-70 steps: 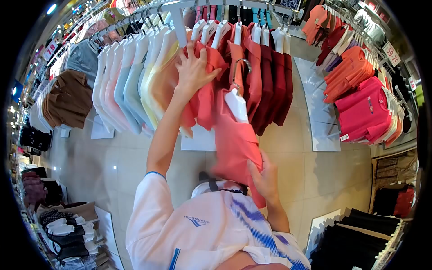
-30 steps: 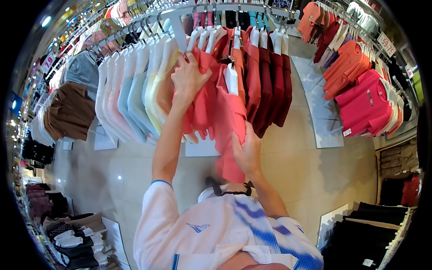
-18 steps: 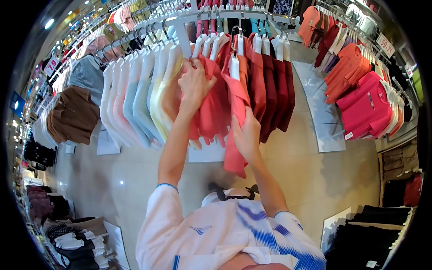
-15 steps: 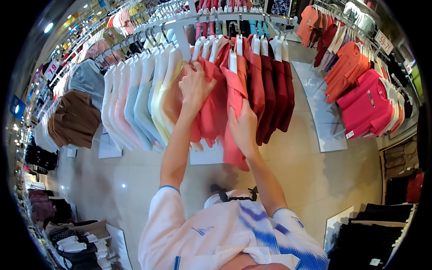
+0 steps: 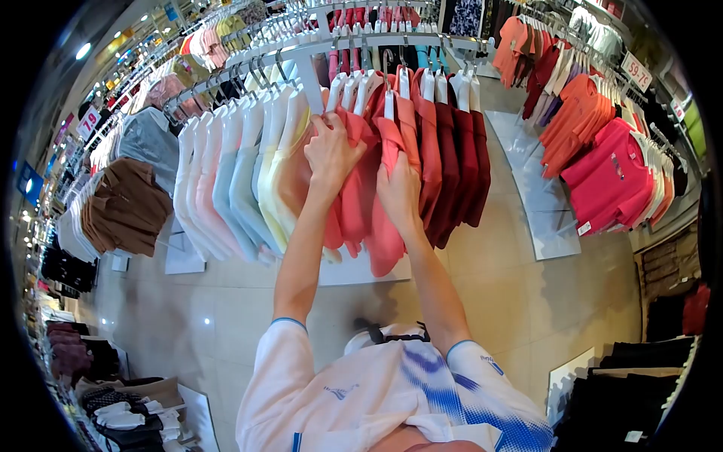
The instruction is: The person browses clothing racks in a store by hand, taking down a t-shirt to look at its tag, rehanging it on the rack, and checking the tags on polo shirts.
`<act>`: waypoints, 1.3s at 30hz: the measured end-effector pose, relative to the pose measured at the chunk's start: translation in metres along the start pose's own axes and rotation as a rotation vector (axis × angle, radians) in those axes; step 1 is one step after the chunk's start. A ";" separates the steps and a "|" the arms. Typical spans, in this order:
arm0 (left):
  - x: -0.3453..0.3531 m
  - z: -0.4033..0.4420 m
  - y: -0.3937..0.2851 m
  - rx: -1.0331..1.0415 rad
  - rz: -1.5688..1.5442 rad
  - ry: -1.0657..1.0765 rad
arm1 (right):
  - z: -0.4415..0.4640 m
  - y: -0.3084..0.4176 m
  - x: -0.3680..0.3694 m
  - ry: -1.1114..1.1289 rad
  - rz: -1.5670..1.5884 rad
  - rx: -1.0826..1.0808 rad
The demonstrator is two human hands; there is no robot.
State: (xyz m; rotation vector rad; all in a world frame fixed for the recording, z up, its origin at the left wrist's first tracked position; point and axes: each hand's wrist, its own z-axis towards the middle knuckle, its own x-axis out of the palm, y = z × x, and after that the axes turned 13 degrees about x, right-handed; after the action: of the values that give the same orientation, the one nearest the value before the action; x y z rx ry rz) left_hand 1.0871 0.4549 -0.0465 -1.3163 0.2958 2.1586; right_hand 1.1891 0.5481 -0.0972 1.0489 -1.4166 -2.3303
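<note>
My left hand (image 5: 334,157) is closed on the upper part of a coral shirt on the rack, its fingers curled at the shoulder near the white hangers. In front of it and to the right, my right hand (image 5: 399,194) grips the front edge of another coral shirt (image 5: 385,245), which hangs from a white hanger (image 5: 388,105) and sticks out a little from the row. Dark red shirts (image 5: 461,166) hang just right of my right hand. Pale yellow, blue, pink and white shirts (image 5: 245,173) hang left of my left hand.
A metal rail (image 5: 422,41) carries the shirts above a white base plate (image 5: 361,271). Brown shirts (image 5: 128,205) hang on the left. Orange (image 5: 576,124) and pink shirts (image 5: 610,173) hang on the right. Folded black clothes (image 5: 625,395) lie at the lower right.
My right hand has moved up and slightly left along the front coral shirt, and that shirt hangs closer in to the row. My left hand stays at nearly the same spot.
</note>
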 end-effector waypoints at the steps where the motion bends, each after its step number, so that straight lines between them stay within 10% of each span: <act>1: -0.001 -0.001 0.000 0.003 0.004 0.002 | 0.007 0.005 0.003 -0.022 0.033 -0.008; 31: -0.004 -0.005 -0.002 -0.007 -0.101 0.008 | -0.015 0.022 0.001 -0.006 0.180 -0.058; 39: -0.007 -0.038 0.002 0.225 -0.275 -0.445 | -0.071 -0.013 -0.031 0.334 0.240 -0.202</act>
State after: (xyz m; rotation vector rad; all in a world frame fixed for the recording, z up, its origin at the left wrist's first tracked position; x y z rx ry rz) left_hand 1.1163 0.4326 -0.0589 -0.6836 0.1596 2.0436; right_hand 1.2615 0.5222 -0.1139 1.0804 -1.0901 -1.9700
